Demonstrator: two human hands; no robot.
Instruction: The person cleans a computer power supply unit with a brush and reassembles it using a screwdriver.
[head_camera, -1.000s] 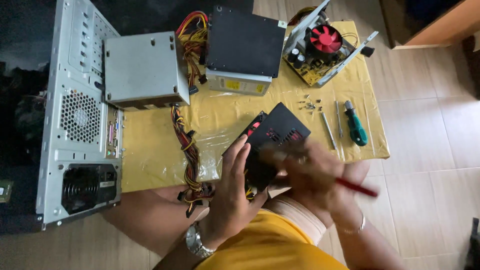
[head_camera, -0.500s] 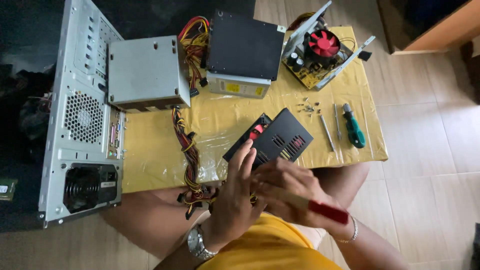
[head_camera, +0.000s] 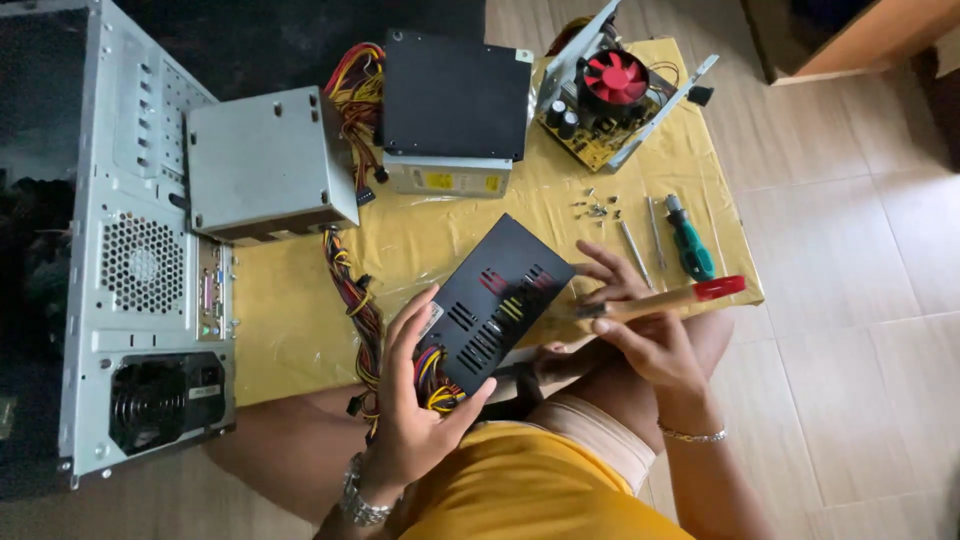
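Observation:
My left hand (head_camera: 415, 395) grips the near end of a black power supply unit (head_camera: 497, 300) with vent slots, tilted over my lap, its coloured wires (head_camera: 437, 378) bunched by my palm. My right hand (head_camera: 640, 325) holds a screwdriver with a yellow shaft grip and red end (head_camera: 680, 297), lying roughly level, its tip against the unit's right edge.
A yellow sheet (head_camera: 300, 330) covers a low table. On it: a grey power supply (head_camera: 268, 165), a black one (head_camera: 455, 100), an opened unit with a red fan (head_camera: 612, 90), loose screws (head_camera: 597, 207), a green-handled screwdriver (head_camera: 690, 240). A grey computer case (head_camera: 140, 270) lies left.
My right hand has swung the red-ended screwdriver up from my lap to the unit's right edge. The black unit has turned and settled more steadily in my left hand.

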